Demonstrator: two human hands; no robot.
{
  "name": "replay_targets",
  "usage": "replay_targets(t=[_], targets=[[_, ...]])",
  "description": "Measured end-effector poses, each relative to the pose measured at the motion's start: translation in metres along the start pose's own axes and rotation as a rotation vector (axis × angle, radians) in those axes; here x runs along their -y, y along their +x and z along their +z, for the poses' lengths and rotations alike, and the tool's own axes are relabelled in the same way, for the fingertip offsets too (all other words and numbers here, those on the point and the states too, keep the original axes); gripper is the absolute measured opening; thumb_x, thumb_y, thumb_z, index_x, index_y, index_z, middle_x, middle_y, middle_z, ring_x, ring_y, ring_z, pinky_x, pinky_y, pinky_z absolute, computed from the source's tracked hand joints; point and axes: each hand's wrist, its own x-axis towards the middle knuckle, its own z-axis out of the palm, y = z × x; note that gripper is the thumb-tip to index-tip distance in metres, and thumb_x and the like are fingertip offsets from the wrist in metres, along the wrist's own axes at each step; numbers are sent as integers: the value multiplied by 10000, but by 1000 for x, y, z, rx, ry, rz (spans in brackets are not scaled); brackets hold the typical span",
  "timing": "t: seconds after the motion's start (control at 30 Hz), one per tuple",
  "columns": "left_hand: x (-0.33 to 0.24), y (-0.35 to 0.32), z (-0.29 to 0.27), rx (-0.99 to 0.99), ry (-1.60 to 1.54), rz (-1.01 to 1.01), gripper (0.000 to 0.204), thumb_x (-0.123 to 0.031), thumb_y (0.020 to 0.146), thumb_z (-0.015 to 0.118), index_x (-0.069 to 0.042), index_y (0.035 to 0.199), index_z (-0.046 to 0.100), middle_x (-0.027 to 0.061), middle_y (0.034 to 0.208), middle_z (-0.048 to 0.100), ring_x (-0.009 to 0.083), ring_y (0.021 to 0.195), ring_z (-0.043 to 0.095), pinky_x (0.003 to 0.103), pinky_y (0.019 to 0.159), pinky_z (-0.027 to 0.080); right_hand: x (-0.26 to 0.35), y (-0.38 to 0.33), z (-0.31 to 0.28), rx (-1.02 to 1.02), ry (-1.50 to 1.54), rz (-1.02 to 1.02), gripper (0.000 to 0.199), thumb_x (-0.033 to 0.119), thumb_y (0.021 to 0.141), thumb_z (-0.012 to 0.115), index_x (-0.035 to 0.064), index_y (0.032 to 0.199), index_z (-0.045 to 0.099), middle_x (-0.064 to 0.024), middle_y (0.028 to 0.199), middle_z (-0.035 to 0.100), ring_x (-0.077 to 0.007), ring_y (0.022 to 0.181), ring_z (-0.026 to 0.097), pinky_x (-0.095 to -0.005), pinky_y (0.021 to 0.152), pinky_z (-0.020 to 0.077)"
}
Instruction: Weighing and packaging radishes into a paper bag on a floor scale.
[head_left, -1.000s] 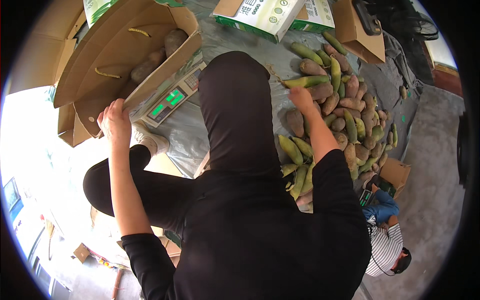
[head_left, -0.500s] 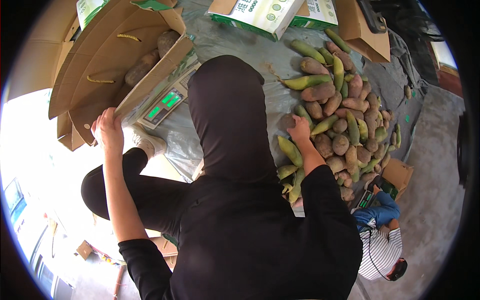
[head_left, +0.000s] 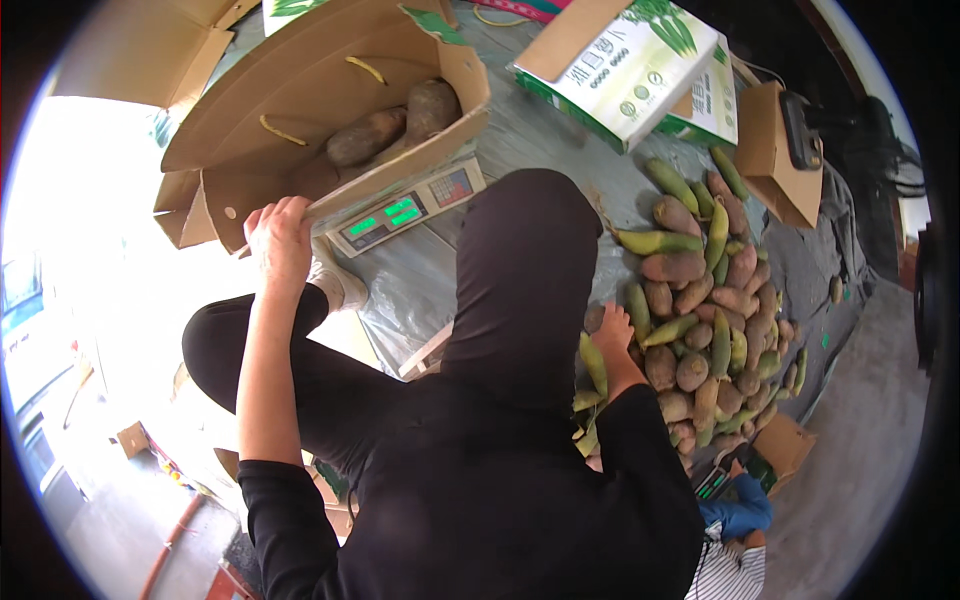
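My left hand [head_left: 280,236] is closed over the near edge of an open cardboard box [head_left: 240,120]. Inside it lie brown, earthy root vegetables [head_left: 367,138]. The box rests on or against a scale [head_left: 408,207] with lit green displays; its underside is hidden. On the right, my right hand [head_left: 616,340] has its fingers around a round brown root vegetable [head_left: 594,319], partly covered by my knee. That hand is at the left side of a heap of reddish-brown roots [head_left: 692,372] and long green radishes [head_left: 657,242].
White-and-green cartons [head_left: 640,75] stand beyond the heap, beside a plain brown box [head_left: 780,155]. Grey plastic sheeting [head_left: 535,130] covers the floor. My bent leg [head_left: 530,270] lies between both hands. At lower right, another person [head_left: 735,530] is beside a second scale [head_left: 712,484].
The view has shifted, so the box, scale and heap appear farther right and lower. My left hand stays on the box edge; my right hand stays at the round root, now nearer my knee.
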Motion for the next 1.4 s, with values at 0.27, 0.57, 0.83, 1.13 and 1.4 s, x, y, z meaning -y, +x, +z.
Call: replay_targets(t=[0.27, 0.57, 0.83, 1.13, 1.4], targets=[[-3, 2, -2, -64, -55, 22, 121, -30, 753, 584, -91, 839, 643, 57, 823, 632, 250, 870, 591, 407, 897, 377, -10, 23, -18, -211, 802, -56, 779, 182, 583, 826, 65, 1245, 433, -131, 1203, 519, -294, 1128, 502, -422, 936, 417], [2, -6, 2, -66, -35, 18, 172, -22, 735, 551, -106, 854, 642, 45, 849, 634, 233, 872, 591, 409, 926, 366, 95, -36, -257, -390, 1427, -567, 687, 8, 687, 714, -14, 1295, 395, -115, 1247, 493, -211, 1149, 485, -338, 979, 394], [4, -6, 6, -100, -59, 28, 151, -18, 725, 533, -114, 815, 607, 45, 809, 605, 237, 866, 585, 421, 925, 369, 214, -119, -405, -271, 1388, -1197, 719, -9, 623, 768, 31, 1263, 443, -90, 1203, 530, -215, 1131, 524, -354, 964, 430], [4, -6, 7, -129, -42, 41, 106, -35, 726, 528, -112, 771, 584, 38, 763, 584, 233, 815, 581, 421, 895, 381, 385, -96, -367, -347, 540, -1388, 644, 264, 559, 795, 45, 1115, 555, -155, 1060, 604, -289, 982, 594, -350, 864, 470], [2, -6, 5, -138, -60, 32, 95, -47, 744, 511, -113, 762, 578, 44, 761, 583, 231, 815, 584, 424, 889, 386, 457, -97, -313, -250, 92, -1288, 729, 332, 602, 777, 33, 1215, 521, -210, 1129, 592, -320, 1064, 574, -381, 923, 456]])
